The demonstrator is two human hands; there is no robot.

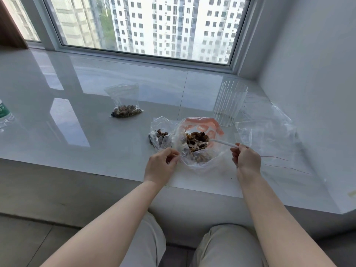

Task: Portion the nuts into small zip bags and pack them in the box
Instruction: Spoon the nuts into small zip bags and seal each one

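Scooping nuts from the big bag

The right hand [245, 156] grips a white scoop [223, 142] dipped into the nuts [196, 143]; the left hand [163, 160] pinches the big bag [192, 162] rim, a small zip bag [160, 137] just beyond it.

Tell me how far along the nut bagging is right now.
One small zip bag with nuts lies apart on the sill. A second small bag holds some nuts. The left hand pinches the big nut bag open while the right hand holds a white scoop in it. Spare bags wait; no box shows, so packing remains.
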